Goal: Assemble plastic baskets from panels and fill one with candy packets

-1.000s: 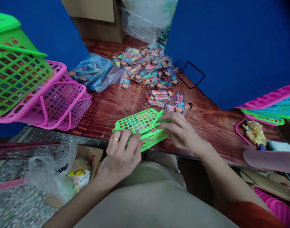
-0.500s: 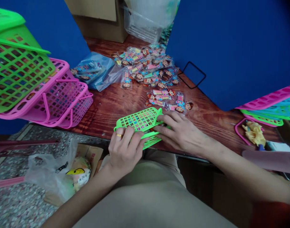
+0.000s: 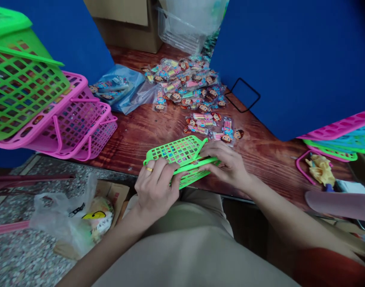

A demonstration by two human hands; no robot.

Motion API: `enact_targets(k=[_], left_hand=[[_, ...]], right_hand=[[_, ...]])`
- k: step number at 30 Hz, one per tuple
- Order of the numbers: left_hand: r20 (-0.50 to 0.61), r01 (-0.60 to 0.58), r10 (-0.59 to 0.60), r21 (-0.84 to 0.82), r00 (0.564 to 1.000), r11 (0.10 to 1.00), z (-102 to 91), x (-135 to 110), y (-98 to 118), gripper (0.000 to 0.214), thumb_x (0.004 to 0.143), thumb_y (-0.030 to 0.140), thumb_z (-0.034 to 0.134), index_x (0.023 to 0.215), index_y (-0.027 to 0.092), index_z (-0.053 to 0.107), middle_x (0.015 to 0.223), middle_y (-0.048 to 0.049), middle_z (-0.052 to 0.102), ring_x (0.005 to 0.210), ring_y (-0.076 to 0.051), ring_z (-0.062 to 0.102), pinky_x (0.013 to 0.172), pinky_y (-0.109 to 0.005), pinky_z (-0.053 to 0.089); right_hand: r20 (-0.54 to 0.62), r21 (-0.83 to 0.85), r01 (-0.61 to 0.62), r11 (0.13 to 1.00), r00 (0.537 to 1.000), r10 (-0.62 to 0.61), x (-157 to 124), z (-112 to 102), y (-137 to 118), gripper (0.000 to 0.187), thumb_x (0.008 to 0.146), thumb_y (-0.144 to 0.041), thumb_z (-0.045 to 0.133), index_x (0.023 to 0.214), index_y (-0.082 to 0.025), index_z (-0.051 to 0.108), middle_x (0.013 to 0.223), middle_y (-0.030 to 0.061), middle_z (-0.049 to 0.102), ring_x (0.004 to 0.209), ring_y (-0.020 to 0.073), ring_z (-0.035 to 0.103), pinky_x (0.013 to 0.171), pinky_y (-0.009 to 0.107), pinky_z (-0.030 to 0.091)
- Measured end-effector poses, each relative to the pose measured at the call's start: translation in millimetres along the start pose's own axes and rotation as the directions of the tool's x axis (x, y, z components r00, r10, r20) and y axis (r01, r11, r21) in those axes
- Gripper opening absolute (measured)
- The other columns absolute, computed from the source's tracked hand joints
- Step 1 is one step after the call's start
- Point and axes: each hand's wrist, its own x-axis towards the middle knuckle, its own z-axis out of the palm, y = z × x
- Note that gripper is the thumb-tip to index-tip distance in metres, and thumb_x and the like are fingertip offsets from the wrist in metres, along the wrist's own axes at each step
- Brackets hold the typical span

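Observation:
A small green plastic basket (image 3: 179,150) with a lattice wall lies tilted at the front edge of the wooden table, colourful contents showing through its holes. My left hand (image 3: 157,185), with a ring on one finger, is closed around its near left side. At the right end, my right hand (image 3: 226,161) grips the rim, fingers on top and thumb below. Just beyond the basket lie several small clear packets (image 3: 210,126) with cartoon heads and coloured sticks. A larger heap of the same packets (image 3: 188,83) spreads farther back.
Filled green (image 3: 27,79) and pink baskets (image 3: 89,131) are stacked at left. A blue plastic bag (image 3: 122,89) lies beside the heap. Blue panels (image 3: 290,59) stand on both sides. A black wire frame (image 3: 244,95), crumpled yellow material (image 3: 320,169) and a cardboard box (image 3: 125,28) are around.
My right hand has shifted from the basket's opening to its right rim, with the thumb now underneath. The two green edges are closer together there. My left hand has barely moved.

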Motion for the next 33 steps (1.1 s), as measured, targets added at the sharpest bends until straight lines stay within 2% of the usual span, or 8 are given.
enact_targets(k=[4,8,15,22,27,33], left_hand=[[0.014,0.014,-0.013,-0.029,1.0,0.999,0.9,0.3,-0.3,0.01,0.088,0.03,0.061,0.086,0.02,0.062,0.077,-0.0034,0.065,0.074,-0.02,0.055,0.067,-0.033,0.04],[0.034,0.035,-0.033,-0.035,0.999,0.999,0.2,1.9,1.2,0.012,0.088,0.031,0.061,0.083,0.02,0.061,0.077,-0.0031,0.064,0.072,-0.02,0.054,0.065,-0.034,0.038],[0.076,0.095,-0.089,-0.091,0.993,0.991,-3.8,5.4,2.3,0.013,0.088,0.031,0.062,0.081,0.021,0.06,0.076,-0.0022,0.063,0.074,-0.02,0.055,0.067,-0.033,0.038],[0.097,0.118,-0.107,-0.123,0.99,0.985,-5.1,5.7,2.0,0.013,0.088,0.03,0.061,0.08,0.021,0.061,0.076,-0.0015,0.064,0.074,-0.019,0.056,0.067,-0.033,0.038],[0.137,0.164,-0.145,-0.142,0.98,0.976,-6.2,8.3,3.0,0.013,0.088,0.031,0.062,0.08,0.02,0.061,0.077,-0.0013,0.064,0.075,-0.02,0.056,0.067,-0.033,0.039],[0.212,0.223,-0.181,-0.195,0.96,0.955,-8.8,11.9,2.0,0.008,0.085,0.028,0.066,0.082,0.021,0.065,0.082,-0.0004,0.066,0.078,-0.019,0.058,0.07,-0.032,0.042]], right_hand=[[0.063,-0.08,-0.014,0.997,0.998,0.019,0.2,-2.4,-1.0,0.021,0.091,-0.033,0.06,0.109,-0.024,0.062,0.102,0.0081,0.064,0.098,0.0222,0.061,0.085,0.039,0.051],[0.066,-0.09,-0.03,0.996,0.997,0.036,3.3,-3.0,-4.1,0.017,0.092,-0.034,0.057,0.105,-0.023,0.062,0.097,0.0077,0.061,0.092,0.0213,0.059,0.079,0.037,0.05],[0.036,-0.038,-0.201,0.979,0.979,0.202,14.6,-4.0,-14.7,0.024,0.088,-0.044,0.061,0.094,-0.02,0.062,0.092,0.0071,0.056,0.087,0.0205,0.056,0.074,0.035,0.049],[0.052,-0.032,-0.139,0.99,0.989,0.14,12.7,-6.3,-11.9,0.02,0.089,-0.04,0.062,0.089,-0.02,0.064,0.087,0.0061,0.058,0.083,0.0197,0.057,0.071,0.033,0.047],[0.079,-0.011,-0.179,0.984,0.981,0.179,15.5,-8.1,-10.7,0.02,0.085,-0.038,0.067,0.082,-0.018,0.067,0.083,0.0055,0.061,0.08,0.0189,0.058,0.069,0.031,0.046],[0.169,0.065,-0.228,0.972,0.962,0.214,25.7,-17.0,-4.7,0.021,0.079,-0.037,0.075,0.078,-0.017,0.068,0.078,0.0036,0.063,0.075,0.0166,0.058,0.069,0.03,0.044]])
